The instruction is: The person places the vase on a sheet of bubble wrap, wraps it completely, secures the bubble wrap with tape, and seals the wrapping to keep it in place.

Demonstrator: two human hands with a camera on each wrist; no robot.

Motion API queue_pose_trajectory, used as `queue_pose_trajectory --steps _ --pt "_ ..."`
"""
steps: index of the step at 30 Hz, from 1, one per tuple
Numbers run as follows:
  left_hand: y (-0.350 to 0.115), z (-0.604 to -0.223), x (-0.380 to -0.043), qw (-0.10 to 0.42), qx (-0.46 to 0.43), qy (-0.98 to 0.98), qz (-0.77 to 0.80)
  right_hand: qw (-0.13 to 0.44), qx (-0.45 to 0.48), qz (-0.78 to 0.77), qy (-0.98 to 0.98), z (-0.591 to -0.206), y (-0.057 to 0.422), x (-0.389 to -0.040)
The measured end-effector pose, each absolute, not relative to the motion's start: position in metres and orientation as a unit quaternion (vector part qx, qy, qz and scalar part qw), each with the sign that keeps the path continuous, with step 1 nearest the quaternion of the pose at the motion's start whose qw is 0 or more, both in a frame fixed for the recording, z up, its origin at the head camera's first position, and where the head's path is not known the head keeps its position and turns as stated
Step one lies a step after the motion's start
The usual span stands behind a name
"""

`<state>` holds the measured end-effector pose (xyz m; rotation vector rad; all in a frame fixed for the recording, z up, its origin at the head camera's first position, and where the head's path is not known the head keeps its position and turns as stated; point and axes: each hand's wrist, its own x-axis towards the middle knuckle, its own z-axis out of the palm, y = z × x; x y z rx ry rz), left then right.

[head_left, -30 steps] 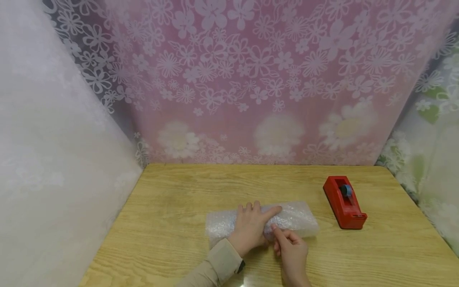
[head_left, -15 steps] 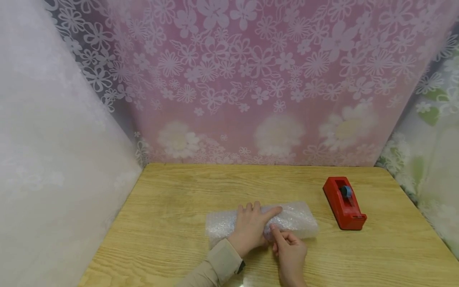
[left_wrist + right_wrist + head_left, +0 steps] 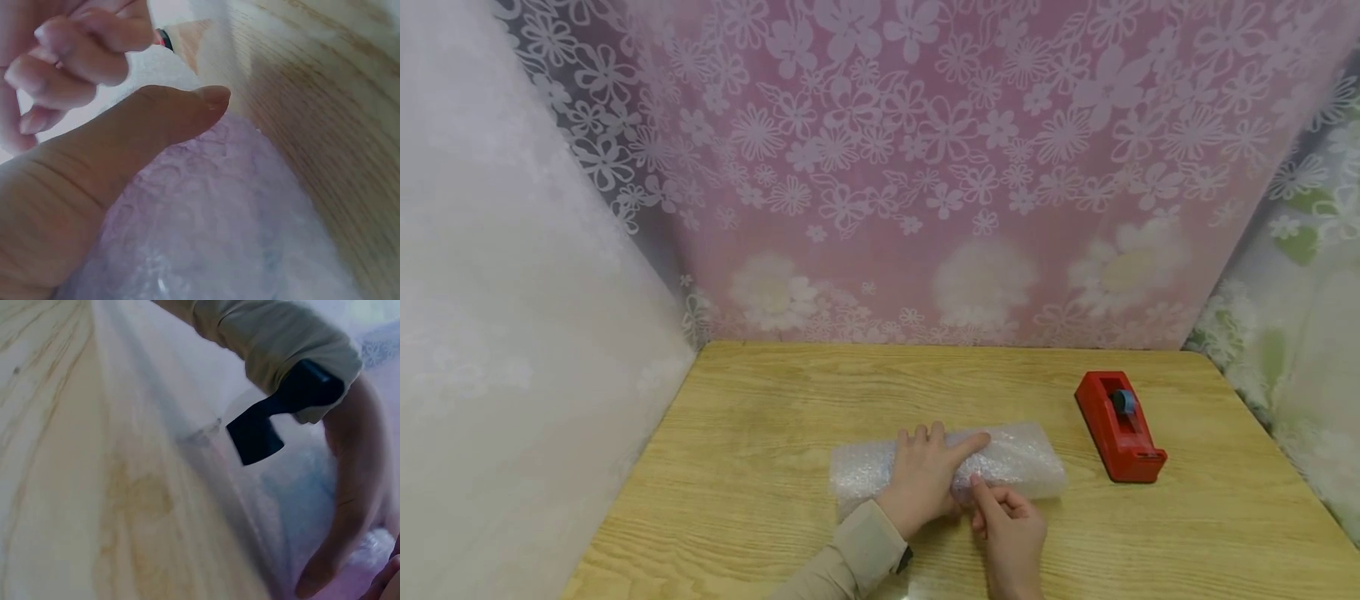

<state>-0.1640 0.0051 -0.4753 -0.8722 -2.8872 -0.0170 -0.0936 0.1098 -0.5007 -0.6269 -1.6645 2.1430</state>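
A roll of clear bubble wrap (image 3: 1022,458) lies across the table, and something pinkish-blue shows faintly through it. My left hand (image 3: 921,475) grips the roll near its middle, fingers spread over the top and far side. In the left wrist view its thumb (image 3: 156,125) rests along the pinkish wrap (image 3: 206,206). Just right of it, my right hand (image 3: 1013,533) pinches at the near side of the wrap, thumb tip on the plastic and the other fingers curled. What lies between thumb and forefinger is hidden. The right wrist view shows the left hand (image 3: 356,487) over the wrap.
A red tape dispenser (image 3: 1123,429) with a small roll of tape stands at the right of the wooden table (image 3: 760,400). Flowered curtains (image 3: 925,167) hang behind and at both sides. A dark band (image 3: 287,406) sits at the left sleeve cuff.
The right hand's thumb has slid very slightly right and down along the wrap. The left hand and the roll have stayed in place.
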Motion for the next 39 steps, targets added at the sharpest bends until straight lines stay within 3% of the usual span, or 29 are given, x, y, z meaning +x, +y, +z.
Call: queue_pose_trajectory --steps 12,39 --pt "0.004 -0.478 -0.165 0.09 -0.288 -0.953 0.005 0.228 -0.174 0.754 -0.59 -0.481 0.105 -0.093" --pt "0.004 -0.475 -0.165 0.078 -0.29 -0.954 0.016 0.157 -0.223 0.724 -0.633 -0.513 0.113 -0.098"
